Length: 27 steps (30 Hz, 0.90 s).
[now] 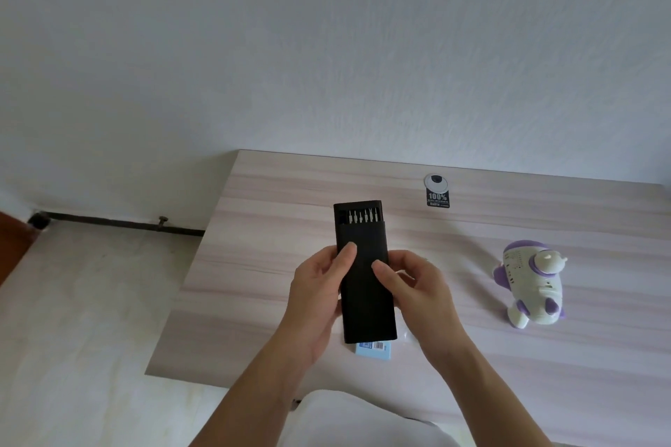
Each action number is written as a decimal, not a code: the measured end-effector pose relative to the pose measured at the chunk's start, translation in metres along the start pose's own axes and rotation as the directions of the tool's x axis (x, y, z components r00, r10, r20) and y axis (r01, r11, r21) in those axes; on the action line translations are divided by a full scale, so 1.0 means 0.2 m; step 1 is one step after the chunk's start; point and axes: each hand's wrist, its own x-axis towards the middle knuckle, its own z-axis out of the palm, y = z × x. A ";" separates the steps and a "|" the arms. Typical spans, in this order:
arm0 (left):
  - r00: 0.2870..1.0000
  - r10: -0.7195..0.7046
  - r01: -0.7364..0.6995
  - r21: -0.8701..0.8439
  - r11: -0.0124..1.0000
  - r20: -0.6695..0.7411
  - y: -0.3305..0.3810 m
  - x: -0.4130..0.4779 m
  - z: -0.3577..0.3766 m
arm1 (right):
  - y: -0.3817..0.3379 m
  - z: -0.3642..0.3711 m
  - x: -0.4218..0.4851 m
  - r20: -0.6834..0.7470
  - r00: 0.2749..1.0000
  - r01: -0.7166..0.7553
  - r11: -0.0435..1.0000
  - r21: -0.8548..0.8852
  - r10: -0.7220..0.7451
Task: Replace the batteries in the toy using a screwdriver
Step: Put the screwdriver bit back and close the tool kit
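I hold a long black screwdriver-kit case above the middle of the table. My left hand grips its left side, thumb on top. My right hand grips its right side. The case's inner tray is slid out a little at the far end, showing a row of silver bits. A white and purple toy lies on the table to the right, apart from both hands. A light blue pack with a barcode peeks out under the case's near end.
The wooden table has its left edge close to my left arm, with pale floor beyond. A round cable grommet with a black sticker sits near the table's far edge by the white wall.
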 end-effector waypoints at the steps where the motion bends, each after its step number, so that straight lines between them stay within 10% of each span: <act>1: 1.000 0.004 -0.004 0.010 1.000 -0.018 0.00 0.01 -0.01 | 0.00 0.00 0.00 0.021 1.000 0.008 1.000 -0.002 -0.008; 27: 1.000 0.014 -0.015 0.124 0.992 0.007 0.04 0.06 -0.07 | -0.01 0.07 0.01 -0.009 0.999 0.031 0.998 0.053 -0.031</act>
